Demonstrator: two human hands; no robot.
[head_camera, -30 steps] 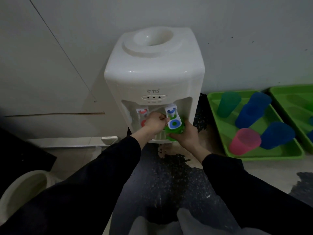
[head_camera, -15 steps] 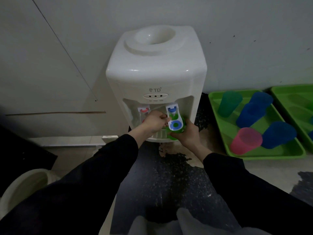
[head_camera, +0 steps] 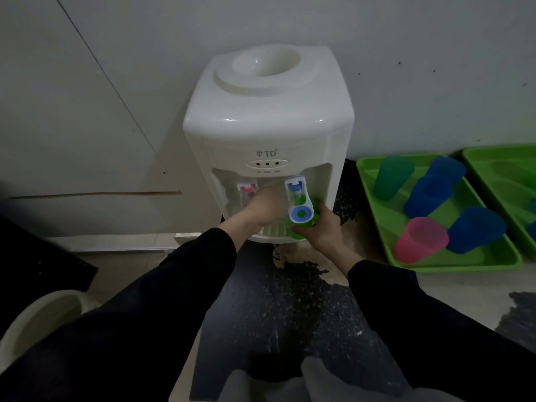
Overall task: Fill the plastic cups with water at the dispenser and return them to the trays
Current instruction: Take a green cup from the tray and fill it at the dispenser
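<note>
Green cup (head_camera: 293, 232) is held under the blue tap (head_camera: 300, 203) of the dispenser (head_camera: 269, 132), gripped by the right hand (head_camera: 322, 227). The left hand (head_camera: 266, 207) is set against that tap, its grip too blurred to be told. The tray (head_camera: 470, 261) lies right of the dispenser, on the cup-holding hand's side.

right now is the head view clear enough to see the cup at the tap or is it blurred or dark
Head view: dim overall; the left hand is motion-blurred beside the blue tap; the green cup in the right hand is sharper but half hidden behind that tap.
</note>
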